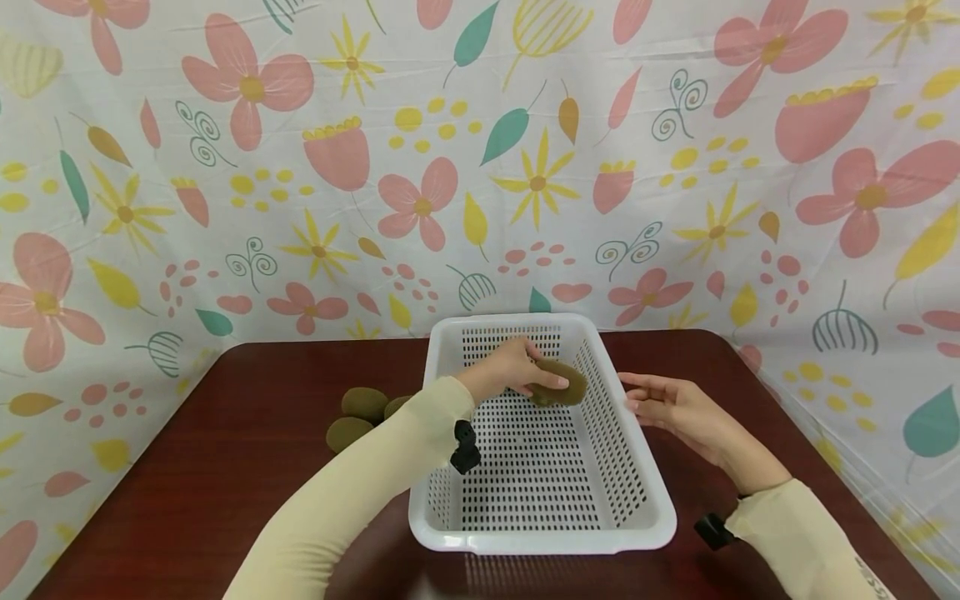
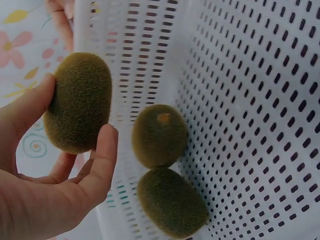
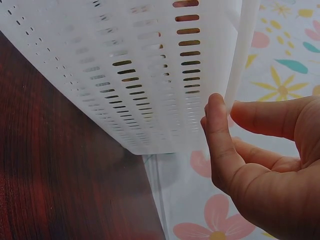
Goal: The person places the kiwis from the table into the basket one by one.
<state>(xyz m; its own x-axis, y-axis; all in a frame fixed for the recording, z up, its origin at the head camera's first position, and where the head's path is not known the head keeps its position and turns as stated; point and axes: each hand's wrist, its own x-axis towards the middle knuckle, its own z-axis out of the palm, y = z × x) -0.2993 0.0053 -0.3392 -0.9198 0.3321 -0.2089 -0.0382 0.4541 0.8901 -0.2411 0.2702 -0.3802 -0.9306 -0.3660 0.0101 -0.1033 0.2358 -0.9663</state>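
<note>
My left hand (image 1: 504,367) reaches over the far part of a white perforated plastic basket (image 1: 551,543), gripping a brown fuzzy kiwi (image 1: 566,385) between thumb and fingers. In the left wrist view, that kiwi (image 2: 79,102) is held above the basket floor. Below it, one kiwi (image 2: 160,135) and another kiwi (image 2: 172,202) lie touching each other inside, close to the basket wall. At the basket's right side, my right hand (image 1: 678,410) holds the rim (image 3: 242,55), thumb and fingertips pinching its edge.
Left of the basket, several kiwis lie on the dark red-brown wooden table (image 1: 225,450): one kiwi (image 1: 364,403) behind another kiwi (image 1: 347,434), and a third kiwi (image 1: 396,405) partly hidden by my left sleeve. A flower-patterned cloth (image 1: 480,167) hangs behind the table.
</note>
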